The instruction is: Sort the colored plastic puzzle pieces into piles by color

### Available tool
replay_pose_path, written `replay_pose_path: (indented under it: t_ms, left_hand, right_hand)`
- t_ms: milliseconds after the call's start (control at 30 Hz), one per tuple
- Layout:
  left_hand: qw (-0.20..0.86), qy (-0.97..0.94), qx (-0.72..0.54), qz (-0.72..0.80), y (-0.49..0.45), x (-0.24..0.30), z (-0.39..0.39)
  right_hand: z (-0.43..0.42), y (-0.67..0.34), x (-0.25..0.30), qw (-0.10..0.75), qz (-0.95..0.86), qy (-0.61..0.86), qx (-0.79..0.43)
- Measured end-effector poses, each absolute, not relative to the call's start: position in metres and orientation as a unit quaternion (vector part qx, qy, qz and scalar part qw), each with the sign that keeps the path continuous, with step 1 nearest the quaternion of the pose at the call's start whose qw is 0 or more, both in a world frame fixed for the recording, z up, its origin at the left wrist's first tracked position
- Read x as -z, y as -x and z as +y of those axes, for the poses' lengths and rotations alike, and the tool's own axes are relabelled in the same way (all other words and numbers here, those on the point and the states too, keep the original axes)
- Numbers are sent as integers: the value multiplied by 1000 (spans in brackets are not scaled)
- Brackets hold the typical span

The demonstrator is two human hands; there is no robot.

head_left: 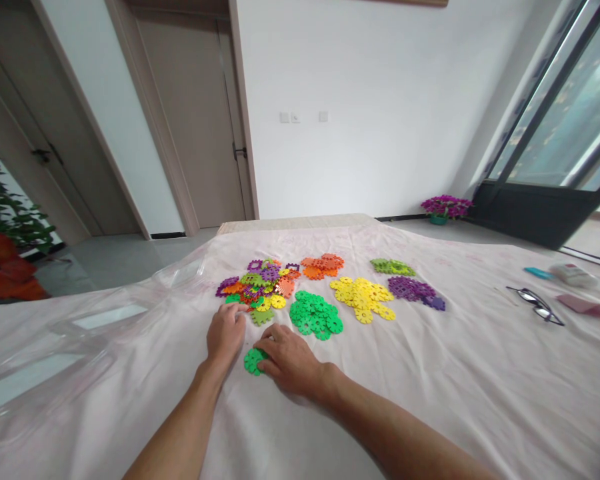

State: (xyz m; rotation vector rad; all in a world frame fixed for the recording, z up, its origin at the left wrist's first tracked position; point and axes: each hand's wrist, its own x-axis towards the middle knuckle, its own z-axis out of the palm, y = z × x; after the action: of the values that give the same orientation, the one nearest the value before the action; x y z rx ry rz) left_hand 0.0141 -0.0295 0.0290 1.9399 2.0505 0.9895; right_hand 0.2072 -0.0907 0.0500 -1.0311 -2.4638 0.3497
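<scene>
Green plastic flower-discs (253,361): pinching with half-closed right hand (291,361); resting half-curled left hand (225,333) by multicoloured plastic pile (259,280), can't tell grip.

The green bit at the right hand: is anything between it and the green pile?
Only the right hand itself: it touches the green bit and partly covers the straight way to the green pile. Besides that, nothing but cloth shows between them.

Texts and labels: none legible. Brands: none legible. Numbers: none legible. Signs: none legible on any item or surface in view.
</scene>
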Motion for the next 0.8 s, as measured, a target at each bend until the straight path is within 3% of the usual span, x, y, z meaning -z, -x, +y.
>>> replay_pose_path:
  t_ms: [333, 600, 800]
  left_hand:
    - [80, -640, -326, 691, -15, -30, -31]
    - [85, -640, -326, 691, -15, -30, -30]
    - [86, -641, -325, 691, -14, -30, -30]
  right_hand:
    - [-88, -217, -47, 300, -836, 400, -226]
    - [-64, -247, -43, 455, -745, 478, -103]
    - [-47, -280, -49, 470, -690, 551, 21]
